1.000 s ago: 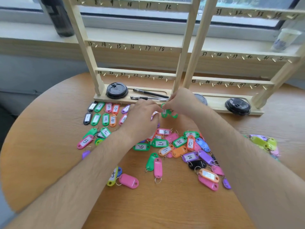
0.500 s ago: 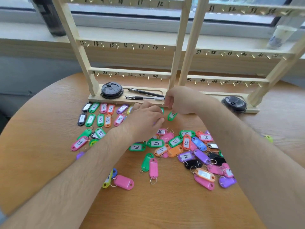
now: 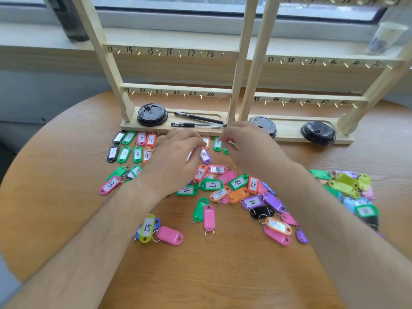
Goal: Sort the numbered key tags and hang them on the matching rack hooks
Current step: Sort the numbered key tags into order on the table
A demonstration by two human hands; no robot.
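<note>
Dozens of key tags [image 3: 211, 185] lie loose on the counter [image 3: 66, 197] below the bare rack [image 3: 178, 88], low numbers paired up for sorting, with the left hand [image 3: 178, 157] and right hand [image 3: 247, 148] curled over that row, can't tell if either grips one.

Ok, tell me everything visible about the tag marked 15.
The 15 tag is yellow-green plastic with a white paper label, 15 handwritten in black. It lies flat on the table, label up, partly over a blue tag, beside a pink tag. Neither the left hand nor the right hand touches it.
</note>
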